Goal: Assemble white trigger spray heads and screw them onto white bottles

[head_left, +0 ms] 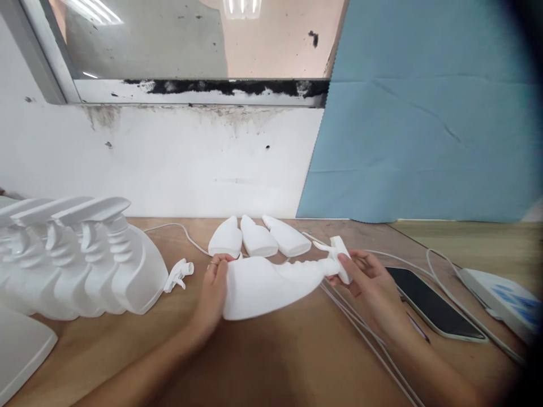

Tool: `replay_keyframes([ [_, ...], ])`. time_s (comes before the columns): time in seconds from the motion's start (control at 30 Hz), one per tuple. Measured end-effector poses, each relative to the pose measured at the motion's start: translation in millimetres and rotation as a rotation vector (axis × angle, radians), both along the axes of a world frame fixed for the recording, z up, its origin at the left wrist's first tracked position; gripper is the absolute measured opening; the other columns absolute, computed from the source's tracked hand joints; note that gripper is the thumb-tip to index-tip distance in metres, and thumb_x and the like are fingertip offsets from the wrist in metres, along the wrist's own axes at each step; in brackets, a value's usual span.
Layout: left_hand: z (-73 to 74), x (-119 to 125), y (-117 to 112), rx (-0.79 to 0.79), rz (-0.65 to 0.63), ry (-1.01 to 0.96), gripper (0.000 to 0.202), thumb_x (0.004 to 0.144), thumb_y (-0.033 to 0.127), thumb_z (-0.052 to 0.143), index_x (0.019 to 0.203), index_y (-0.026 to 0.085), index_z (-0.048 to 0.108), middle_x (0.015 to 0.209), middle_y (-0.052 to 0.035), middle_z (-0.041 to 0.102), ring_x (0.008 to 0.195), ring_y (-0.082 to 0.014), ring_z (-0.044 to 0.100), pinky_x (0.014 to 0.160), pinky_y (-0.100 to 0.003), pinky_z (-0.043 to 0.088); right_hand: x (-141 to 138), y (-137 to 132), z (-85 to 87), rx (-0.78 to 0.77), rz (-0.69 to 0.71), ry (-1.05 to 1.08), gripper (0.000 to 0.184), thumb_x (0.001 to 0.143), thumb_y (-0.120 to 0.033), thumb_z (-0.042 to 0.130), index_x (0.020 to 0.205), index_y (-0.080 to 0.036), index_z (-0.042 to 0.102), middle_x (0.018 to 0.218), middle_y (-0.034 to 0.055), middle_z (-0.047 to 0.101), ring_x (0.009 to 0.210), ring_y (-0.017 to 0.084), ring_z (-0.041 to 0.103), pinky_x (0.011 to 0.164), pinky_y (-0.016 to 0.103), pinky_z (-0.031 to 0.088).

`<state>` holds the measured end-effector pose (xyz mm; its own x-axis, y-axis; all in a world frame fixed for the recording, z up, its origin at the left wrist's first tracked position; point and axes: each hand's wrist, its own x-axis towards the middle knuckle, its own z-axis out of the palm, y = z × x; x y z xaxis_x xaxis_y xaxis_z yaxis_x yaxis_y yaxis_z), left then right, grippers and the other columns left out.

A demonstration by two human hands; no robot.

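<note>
A white spray bottle [263, 285] lies on its side over the wooden table [271, 362], neck pointing right. My left hand [213, 288] is wrapped round its wide base. My right hand [365, 277] grips the white trigger head [339, 257] at the bottle's neck. Just behind the bottle lie three white bottles without heads [258, 236], side by side. A loose trigger head [179, 274] rests on the table left of my left hand.
A row of finished white spray bottles [80, 254] stands at the left. A dark phone [435, 305] lies at the right, with white cables [365, 333] and a white-and-blue device [500, 297] nearby. A white wall and blue panel [424, 113] rise behind.
</note>
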<state>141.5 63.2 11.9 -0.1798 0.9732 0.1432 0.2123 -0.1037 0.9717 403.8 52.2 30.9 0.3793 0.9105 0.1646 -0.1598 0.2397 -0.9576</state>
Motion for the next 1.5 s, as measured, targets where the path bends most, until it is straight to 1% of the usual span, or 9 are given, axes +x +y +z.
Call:
replay_keyframes([
  [0.2,-26.7,25.6,-44.4,-0.075,-0.506,-0.284,0.024,0.086,0.044,0.053,0.093,0.022,0.047,0.081,0.0003,0.052,0.069,-0.0126,0.049,0.059,-0.021,0.038,-0.5,-3.3,-1.8,0.084,-0.111,0.003,0.04,0.07,-0.038,0.075,0.106,-0.029,0.061,0.095,-0.0009,0.065,0.067,0.011,0.06,0.053,0.019,0.049],
  [0.37,-34.5,24.5,-66.7,-0.097,-0.822,-0.283,0.05,0.071,0.035,0.074,0.111,0.024,0.046,0.088,-0.002,0.053,0.071,-0.0117,0.05,0.063,-0.022,0.039,-30.4,-19.1,-5.5,-0.099,0.052,-0.091,0.049,0.072,-0.043,0.071,0.117,-0.03,0.057,0.103,0.0029,0.068,0.075,0.019,0.065,0.055,0.024,0.052],
  [0.47,-35.6,21.2,-66.8,-0.051,-0.984,-0.314,0.062,0.065,0.036,0.078,0.115,0.024,0.043,0.084,-0.0013,0.052,0.067,-0.0109,0.048,0.059,-0.021,0.037,-56.8,-30.0,-8.2,-0.172,0.138,0.019,0.056,0.067,-0.044,0.075,0.116,-0.029,0.055,0.081,0.0001,0.07,0.055,0.015,0.061,0.045,0.022,0.047],
  [0.67,-29.1,15.9,-46.1,0.104,-0.73,-0.407,0.034,0.083,0.044,0.06,0.105,0.024,0.044,0.089,-0.0027,0.051,0.079,-0.0136,0.051,0.074,-0.026,0.043,-103.9,-54.9,-15.7,-0.326,0.449,0.292,0.053,0.064,-0.042,0.078,0.106,-0.021,0.054,0.063,0.0003,0.066,0.047,0.015,0.06,0.043,0.022,0.044],
  [0.83,-26.4,8.1,-39.1,0.047,-0.756,-0.417,0.036,0.083,0.043,0.06,0.103,0.025,0.038,0.086,-0.0007,0.052,0.052,-0.0056,0.046,0.042,-0.015,0.038,-126.3,-76.1,-24.6,-0.379,0.702,0.431,0.053,0.074,-0.055,0.065,0.113,-0.028,0.041,0.074,-0.001,0.064,0.038,0.015,0.061,0.033,0.019,0.039],
  [1.0,-26.2,10.8,-41.6,0.008,-0.812,-0.397,0.032,0.084,0.043,0.058,0.102,0.023,0.039,0.086,-0.001,0.054,0.056,-0.0082,0.055,0.046,-0.017,0.043,-124.7,-76.6,-39.0,-0.425,0.646,0.386,0.053,0.076,-0.058,0.061,0.113,-0.03,0.038,0.064,-0.0085,0.056,0.025,0.006,0.048,0.025,0.012,0.032],
  [1.17,-29.8,14.7,-33.1,0.047,-0.712,-0.42,0.037,0.084,0.039,0.061,0.111,0.025,0.041,0.096,-0.0025,0.053,0.079,-0.0119,0.056,0.071,-0.023,0.045,-112.6,-54.0,-30.3,-0.489,0.665,0.325,0.05,0.071,-0.064,0.059,0.096,-0.024,0.044,0.049,-0.0094,0.051,0.022,0.01,0.044,0.021,0.016,0.032],
  [1.33,-35.6,13.3,-27.0,0.071,-0.743,-0.443,0.044,0.083,0.043,0.06,0.118,0.026,0.04,0.108,-0.0075,0.047,0.082,-0.014,0.051,0.064,-0.024,0.043,-96.3,-12.8,3.3,-0.19,0.412,0.199,0.034,0.075,-0.049,0.063,0.085,-0.023,0.043,0.059,-0.0075,0.057,0.023,0.006,0.038,0.018,0.017,0.031],
  [1.5,-34.8,10.4,-29.0,-0.026,-0.921,-0.435,0.054,0.081,0.056,0.056,0.118,0.024,0.036,0.083,-0.002,0.052,0.064,-0.0106,0.047,0.054,-0.021,0.034,-92.5,33.3,18.0,-0.021,0.347,0.192,0.03,0.077,-0.044,0.062,0.086,-0.023,0.043,0.059,-0.0074,0.053,0.028,0.006,0.039,0.02,0.017,0.03],
])
